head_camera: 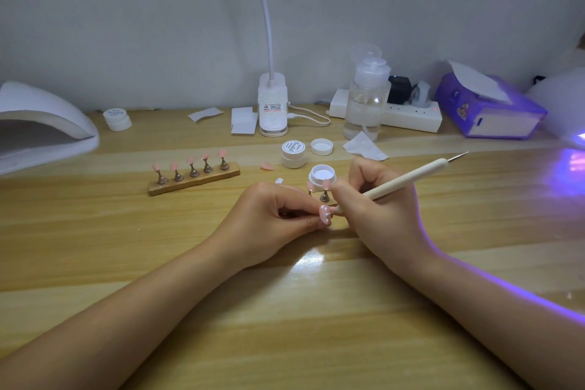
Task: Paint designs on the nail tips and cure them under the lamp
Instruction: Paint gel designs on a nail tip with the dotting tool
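Observation:
My left hand [278, 218] pinches a pink nail tip [325, 214] that carries small white dots. My right hand [376, 212] grips a cream dotting pen [408, 179], its lower end touching the nail tip and its metal point sticking up to the right. Just behind the hands stands an open jar of white gel [322, 178] and a small metal stand [324, 196]. A wooden holder [193, 182] with several pink nail tips on stands lies to the left. A white curing lamp [41, 127] sits at the far left; another lamp [566, 111] glows purple at the far right.
A closed white jar [293, 153], a loose lid [321, 147], a loose pink tip [267, 166] and wipes lie mid-table. Behind them stand a clip desk lamp [273, 108], a pump bottle [366, 98], a power strip [408, 115], a purple tissue pack [487, 108] and another jar [117, 119].

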The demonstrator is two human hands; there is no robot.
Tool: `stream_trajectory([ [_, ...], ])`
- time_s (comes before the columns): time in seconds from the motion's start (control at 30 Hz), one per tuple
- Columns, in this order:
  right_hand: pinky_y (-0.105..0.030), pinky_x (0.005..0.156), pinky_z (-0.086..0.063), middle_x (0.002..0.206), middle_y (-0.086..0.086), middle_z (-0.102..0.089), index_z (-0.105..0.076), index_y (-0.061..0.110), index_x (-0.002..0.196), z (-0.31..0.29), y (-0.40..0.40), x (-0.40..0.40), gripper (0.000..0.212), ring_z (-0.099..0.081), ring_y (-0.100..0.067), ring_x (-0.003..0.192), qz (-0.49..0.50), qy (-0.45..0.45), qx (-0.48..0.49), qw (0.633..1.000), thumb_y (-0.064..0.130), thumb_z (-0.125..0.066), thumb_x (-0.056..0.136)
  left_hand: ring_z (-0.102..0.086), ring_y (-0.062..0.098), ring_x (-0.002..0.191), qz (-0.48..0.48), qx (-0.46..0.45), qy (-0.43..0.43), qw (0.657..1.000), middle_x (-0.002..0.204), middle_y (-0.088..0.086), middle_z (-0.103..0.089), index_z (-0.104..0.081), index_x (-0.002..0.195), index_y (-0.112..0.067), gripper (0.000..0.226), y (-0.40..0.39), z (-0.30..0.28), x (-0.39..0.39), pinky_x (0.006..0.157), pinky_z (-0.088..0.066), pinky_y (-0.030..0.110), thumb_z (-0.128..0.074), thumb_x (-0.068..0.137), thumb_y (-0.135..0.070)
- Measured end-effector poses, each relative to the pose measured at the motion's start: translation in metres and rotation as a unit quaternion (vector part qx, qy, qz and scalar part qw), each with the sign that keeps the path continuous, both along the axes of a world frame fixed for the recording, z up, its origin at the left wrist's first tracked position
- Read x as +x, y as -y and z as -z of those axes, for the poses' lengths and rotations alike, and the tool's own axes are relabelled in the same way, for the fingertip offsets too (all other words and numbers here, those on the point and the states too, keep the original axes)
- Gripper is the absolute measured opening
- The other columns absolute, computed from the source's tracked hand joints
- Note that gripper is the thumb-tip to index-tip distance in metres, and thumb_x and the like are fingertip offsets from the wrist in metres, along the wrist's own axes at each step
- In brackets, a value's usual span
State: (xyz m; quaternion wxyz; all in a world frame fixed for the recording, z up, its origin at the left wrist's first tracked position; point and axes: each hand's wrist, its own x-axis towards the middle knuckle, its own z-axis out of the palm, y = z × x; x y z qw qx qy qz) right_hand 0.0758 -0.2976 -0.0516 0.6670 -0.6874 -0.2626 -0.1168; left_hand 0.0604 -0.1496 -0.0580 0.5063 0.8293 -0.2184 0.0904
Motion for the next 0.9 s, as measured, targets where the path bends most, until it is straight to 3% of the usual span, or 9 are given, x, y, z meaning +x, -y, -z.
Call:
stream_trajectory([
  [0.37, -0.005, 0.045, -0.039, 0.031, 0.015, -0.036, -0.030, 0.016, 0.050, 0.0010, 0.0010, 0.0010, 0.047, -0.044, 0.003, 0.033, 0.022, -0.010, -0.004, 1.000, -0.018, -0.050, 0.077, -0.062, -0.003, 0.074, 0.000, 0.005, 0.004, 1.000, 0.077, -0.013, -0.069, -0.073, 0.084, -0.018, 0.016, -0.0005, 0.0008, 0.0007, 0.070, -0.048, 0.015, -0.072, 0.073, -0.007],
  [0.5, -0.038, 0.052, -0.051, 0.041, 0.011, -0.033, -0.032, 0.017, 0.048, 0.0014, 0.0006, 0.0032, 0.039, -0.044, -0.002, 0.042, 0.057, -0.033, 0.003, 0.998, 0.005, -0.057, 0.075, -0.063, 0.001, 0.074, -0.003, 0.004, 0.004, 1.000, 0.079, -0.007, -0.071, -0.075, 0.084, -0.014, 0.013, -0.0008, 0.0020, 0.0012, 0.070, -0.049, 0.018, -0.073, 0.073, -0.007],
  [0.6, -0.050, 0.055, -0.051, 0.045, 0.008, -0.033, -0.037, 0.017, 0.049, 0.0000, 0.0002, 0.0041, 0.032, -0.044, -0.010, 0.050, 0.071, -0.050, -0.004, 0.996, 0.012, -0.057, 0.073, -0.061, -0.001, 0.072, -0.001, 0.003, 0.002, 1.000, 0.078, -0.007, -0.071, -0.075, 0.085, -0.012, 0.013, -0.0010, 0.0029, 0.0021, 0.068, -0.049, 0.018, -0.072, 0.073, -0.008],
  [0.7, -0.044, 0.051, -0.051, 0.044, 0.010, -0.032, -0.036, 0.019, 0.049, 0.0009, -0.0008, 0.0042, 0.040, -0.047, -0.002, 0.042, 0.064, -0.056, 0.019, 0.996, 0.005, -0.059, 0.078, -0.062, 0.000, 0.072, 0.002, 0.002, 0.002, 1.000, 0.077, -0.007, -0.071, -0.075, 0.085, -0.011, 0.012, -0.0015, 0.0036, 0.0023, 0.069, -0.050, 0.021, -0.072, 0.073, -0.008],
  [0.8, -0.030, 0.042, -0.047, 0.044, 0.008, -0.033, -0.031, 0.022, 0.049, 0.0036, 0.0007, 0.0049, 0.042, -0.047, -0.002, 0.040, 0.065, -0.033, 0.037, 0.997, 0.011, -0.058, 0.079, -0.065, 0.006, 0.074, 0.002, -0.007, 0.002, 1.000, 0.078, -0.005, -0.072, -0.075, 0.084, -0.010, 0.011, -0.0015, 0.0039, 0.0021, 0.069, -0.051, 0.024, -0.073, 0.073, -0.006],
  [0.87, -0.017, 0.041, -0.037, 0.043, 0.008, -0.035, -0.031, 0.020, 0.052, 0.0046, 0.0030, 0.0056, 0.038, -0.041, -0.002, 0.039, 0.079, 0.002, 0.038, 0.996, 0.011, -0.056, 0.080, -0.064, 0.002, 0.070, 0.005, -0.019, 0.001, 1.000, 0.074, -0.008, -0.071, -0.075, 0.081, -0.011, 0.012, -0.0009, 0.0034, 0.0014, 0.065, -0.048, 0.018, -0.073, 0.073, -0.003],
  [0.9, -0.017, 0.042, -0.037, 0.043, 0.007, -0.037, -0.032, 0.018, 0.053, 0.0046, 0.0037, 0.0061, 0.037, -0.042, -0.002, 0.040, 0.083, 0.013, 0.044, 0.995, 0.011, -0.055, 0.081, -0.061, -0.001, 0.067, 0.007, -0.025, 0.003, 1.000, 0.071, -0.010, -0.070, -0.075, 0.081, -0.011, 0.012, -0.0004, 0.0029, 0.0010, 0.063, -0.046, 0.015, -0.073, 0.073, -0.001],
])
